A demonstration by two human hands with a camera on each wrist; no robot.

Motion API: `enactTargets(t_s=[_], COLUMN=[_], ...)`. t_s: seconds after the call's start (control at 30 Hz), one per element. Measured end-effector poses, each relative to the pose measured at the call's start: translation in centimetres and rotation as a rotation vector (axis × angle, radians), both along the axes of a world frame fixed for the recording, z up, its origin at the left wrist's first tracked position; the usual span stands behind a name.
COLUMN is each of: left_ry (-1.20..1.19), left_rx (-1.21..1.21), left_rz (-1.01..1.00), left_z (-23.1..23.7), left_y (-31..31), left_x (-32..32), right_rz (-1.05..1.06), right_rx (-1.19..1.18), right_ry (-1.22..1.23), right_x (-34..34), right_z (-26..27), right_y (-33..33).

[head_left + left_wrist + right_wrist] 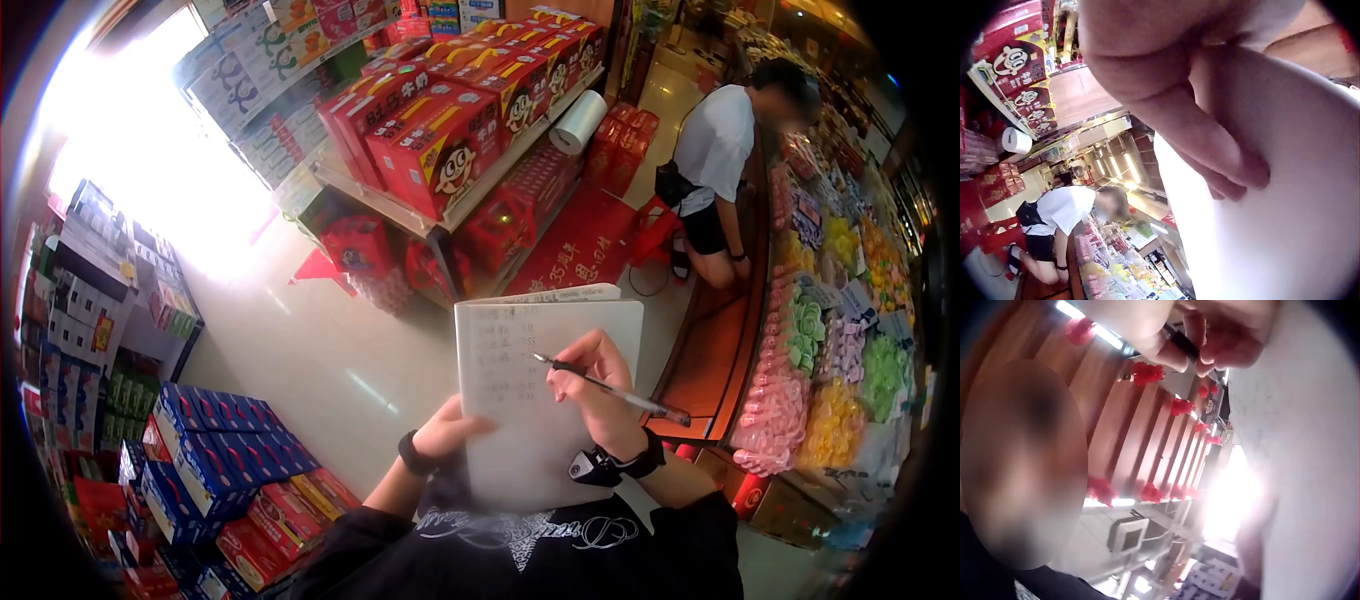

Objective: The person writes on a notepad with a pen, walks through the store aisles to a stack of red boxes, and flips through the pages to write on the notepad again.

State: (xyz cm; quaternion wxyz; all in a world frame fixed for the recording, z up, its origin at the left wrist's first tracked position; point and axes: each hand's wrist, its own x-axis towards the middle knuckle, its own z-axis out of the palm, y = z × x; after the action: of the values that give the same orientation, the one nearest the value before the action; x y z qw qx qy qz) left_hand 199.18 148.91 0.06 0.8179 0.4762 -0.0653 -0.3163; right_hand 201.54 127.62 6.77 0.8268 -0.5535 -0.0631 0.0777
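Note:
An open notebook point(540, 430) with handwritten lines on its upper left stands in front of the chest in the head view. The left hand point(450, 432) grips its lower left edge; in the left wrist view that hand's fingers point(1210, 137) lie against the pale paper point(1297, 206), its thumb not visible. A black-and-clear pen point(610, 390) is pinched in the right hand point(600, 385), its tip near the written column. In the right wrist view the right hand point(1229, 331) holds the dark pen point(1182, 342) beside the page point(1310, 437).
Red milk cartons point(440, 140) fill a shelf ahead. A person in a white shirt point(715, 140) leans over a wooden counter point(700, 370) at the right, beside bagged sweets point(775, 420). Blue boxes point(215, 440) are stacked at the lower left.

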Motion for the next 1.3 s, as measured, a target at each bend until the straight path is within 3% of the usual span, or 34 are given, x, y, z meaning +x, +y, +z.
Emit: enactTargets(t_s=[0.13, 0.73, 1.3], left_ry=[-0.018, -0.025, -0.043], left_rx=[0.030, 0.026, 0.049], left_rz=[-0.022, -0.028, -0.010], left_z=[-0.1, 0.4, 0.6], left_y=[-0.1, -0.3, -0.4], left_x=[0.1, -0.2, -0.9], right_rz=[-0.052, -0.119, -0.124], right_rx=[-0.403, -0.590, -0.641], right_ry=[-0.248, -0.542, -0.644], right_x=[-0.6, -0.7, -0.9], right_z=[-0.2, -1.5, -1.0], right_y=[0.3, -0.2, 0.2])
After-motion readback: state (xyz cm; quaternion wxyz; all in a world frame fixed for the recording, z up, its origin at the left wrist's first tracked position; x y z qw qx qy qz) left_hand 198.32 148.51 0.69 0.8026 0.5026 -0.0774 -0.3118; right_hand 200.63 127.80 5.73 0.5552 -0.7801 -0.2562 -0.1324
